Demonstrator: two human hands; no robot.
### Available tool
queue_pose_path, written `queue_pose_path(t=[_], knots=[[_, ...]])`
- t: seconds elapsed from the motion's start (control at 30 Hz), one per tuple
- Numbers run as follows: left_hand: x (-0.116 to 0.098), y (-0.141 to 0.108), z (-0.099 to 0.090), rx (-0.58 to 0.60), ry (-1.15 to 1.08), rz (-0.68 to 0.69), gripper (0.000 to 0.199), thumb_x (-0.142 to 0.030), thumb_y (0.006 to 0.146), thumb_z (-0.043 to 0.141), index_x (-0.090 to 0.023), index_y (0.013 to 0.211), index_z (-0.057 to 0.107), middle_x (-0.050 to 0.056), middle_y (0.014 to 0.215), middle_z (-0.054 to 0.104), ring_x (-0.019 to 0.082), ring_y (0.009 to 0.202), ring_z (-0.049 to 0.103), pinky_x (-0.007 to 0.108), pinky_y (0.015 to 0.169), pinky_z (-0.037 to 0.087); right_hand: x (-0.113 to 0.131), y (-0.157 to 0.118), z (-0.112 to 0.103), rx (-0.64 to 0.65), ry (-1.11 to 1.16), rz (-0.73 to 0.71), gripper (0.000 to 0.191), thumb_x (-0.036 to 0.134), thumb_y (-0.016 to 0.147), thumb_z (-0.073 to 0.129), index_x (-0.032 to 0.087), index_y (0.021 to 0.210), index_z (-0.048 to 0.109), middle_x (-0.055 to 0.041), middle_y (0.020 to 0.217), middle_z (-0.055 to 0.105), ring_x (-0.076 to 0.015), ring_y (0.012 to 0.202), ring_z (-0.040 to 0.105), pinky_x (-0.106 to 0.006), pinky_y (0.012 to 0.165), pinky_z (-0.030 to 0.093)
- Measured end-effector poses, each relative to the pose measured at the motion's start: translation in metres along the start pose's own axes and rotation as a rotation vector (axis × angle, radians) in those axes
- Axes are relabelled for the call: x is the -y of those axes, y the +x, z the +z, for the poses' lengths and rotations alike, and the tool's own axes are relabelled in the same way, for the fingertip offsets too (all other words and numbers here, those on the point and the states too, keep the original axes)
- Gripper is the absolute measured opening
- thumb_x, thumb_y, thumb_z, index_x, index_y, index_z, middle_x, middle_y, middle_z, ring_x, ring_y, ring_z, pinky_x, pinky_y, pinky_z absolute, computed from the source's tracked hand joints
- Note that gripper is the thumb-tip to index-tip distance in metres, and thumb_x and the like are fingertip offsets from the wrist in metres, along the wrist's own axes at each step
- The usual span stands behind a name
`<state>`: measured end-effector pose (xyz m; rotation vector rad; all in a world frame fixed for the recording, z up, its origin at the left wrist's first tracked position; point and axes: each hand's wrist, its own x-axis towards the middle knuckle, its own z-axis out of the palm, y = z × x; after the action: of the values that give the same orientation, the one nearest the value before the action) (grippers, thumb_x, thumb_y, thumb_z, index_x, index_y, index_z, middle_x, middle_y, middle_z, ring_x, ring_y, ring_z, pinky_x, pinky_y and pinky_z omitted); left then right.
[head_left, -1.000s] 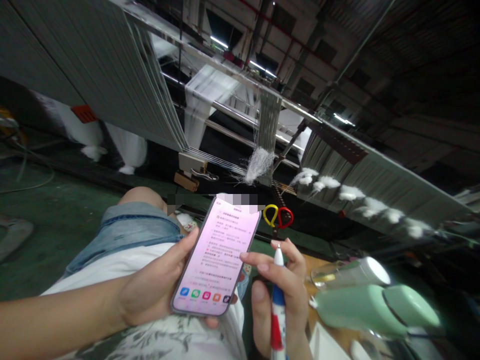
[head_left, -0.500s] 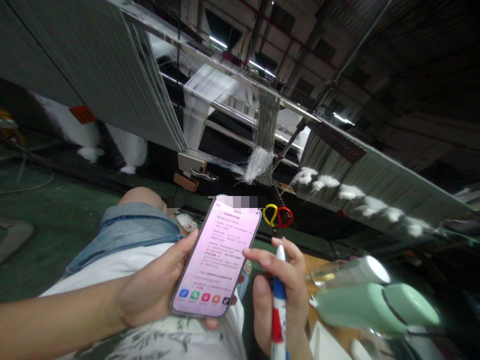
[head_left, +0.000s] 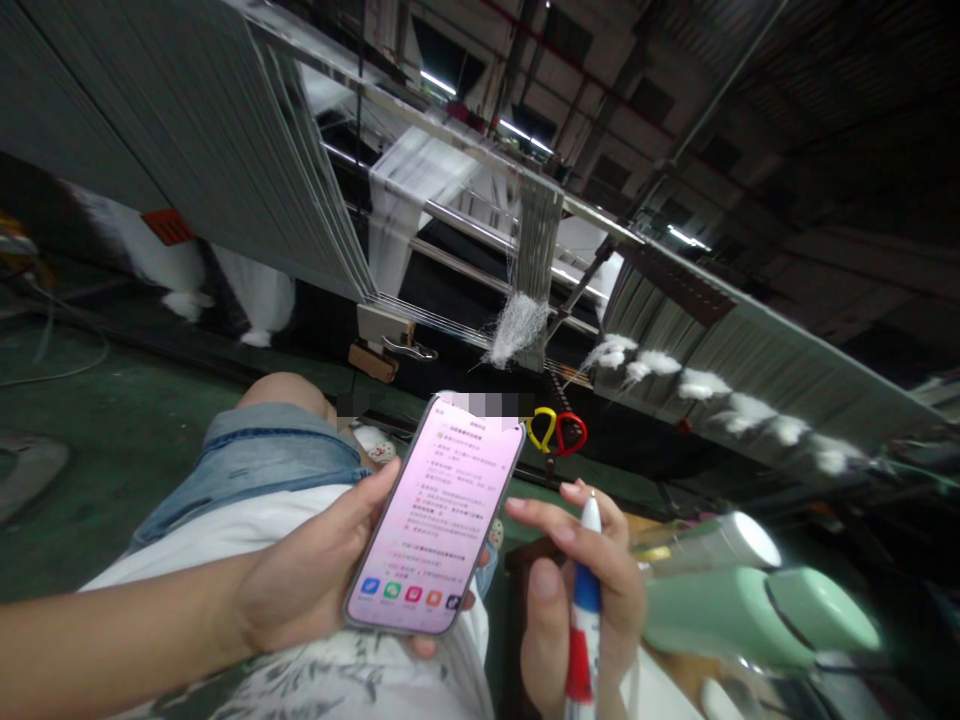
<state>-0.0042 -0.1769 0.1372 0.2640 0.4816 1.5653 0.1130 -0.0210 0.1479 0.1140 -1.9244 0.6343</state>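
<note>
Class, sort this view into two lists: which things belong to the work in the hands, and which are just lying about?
In use: smartphone, left hand; blue-and-red pen, right hand.

Lying about: red-and-yellow-handled scissors; mint-green flask.

The left hand [head_left: 307,590] cradles a smartphone [head_left: 435,515] while the right hand [head_left: 551,625] grips a red-and-blue pen [head_left: 586,590]
</note>
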Motion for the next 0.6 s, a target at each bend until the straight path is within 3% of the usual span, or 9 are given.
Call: queue_pose_path(t=[0.13,0.3,0.47,0.6], knots=[[-0.0002,0.0003,0.0,0.01,-0.006,-0.001,0.063,-0.063,0.089,0.033,-0.02,0.121,0.065,0.015,0.112,0.068,0.032,0.101,0.061,0.039,0.074,0.05,0.0004,-0.0009,-0.0001,0.019,0.015,-0.018,0.018,0.015,0.085,0.051,0.018,0.103,0.051,-0.0051,0.093,0.074,-0.0224,0.107,0.059,-0.052,0.099,0.033],[-0.0017,0.0008,-0.0005,0.026,-0.005,0.004,0.063,-0.063,0.09,0.031,-0.021,0.121,0.065,0.014,0.111,0.068,0.031,0.099,0.062,0.038,0.075,0.049,-0.0001,-0.0022,0.0009,-0.008,0.08,-0.019,0.024,0.033,0.088,0.051,0.018,0.106,0.052,-0.0069,0.093,0.073,-0.0253,0.106,0.06,-0.055,0.099,0.031],[-0.0023,0.0003,0.0016,0.023,0.02,0.001,0.064,-0.062,0.092,0.026,-0.021,0.123,0.063,0.014,0.109,0.068,0.034,0.104,0.06,0.041,0.076,0.048,-0.0015,-0.0025,0.0069,-0.149,0.107,-0.033,0.031,0.045,0.089,0.05,0.017,0.101,0.056,-0.0062,0.084,0.073,-0.0255,0.089,0.065,-0.056,0.098,0.032],[-0.0019,0.0007,0.0024,0.018,0.02,0.025,0.064,-0.061,0.092,0.024,-0.021,0.123,0.063,0.014,0.109,0.067,0.033,0.101,0.061,0.042,0.076,0.048,-0.0013,-0.0038,0.0073,-0.197,0.136,0.073,0.034,0.05,0.09,0.045,0.019,0.099,0.058,-0.0056,0.082,0.073,-0.0267,0.096,0.06,-0.057,0.099,0.03]])
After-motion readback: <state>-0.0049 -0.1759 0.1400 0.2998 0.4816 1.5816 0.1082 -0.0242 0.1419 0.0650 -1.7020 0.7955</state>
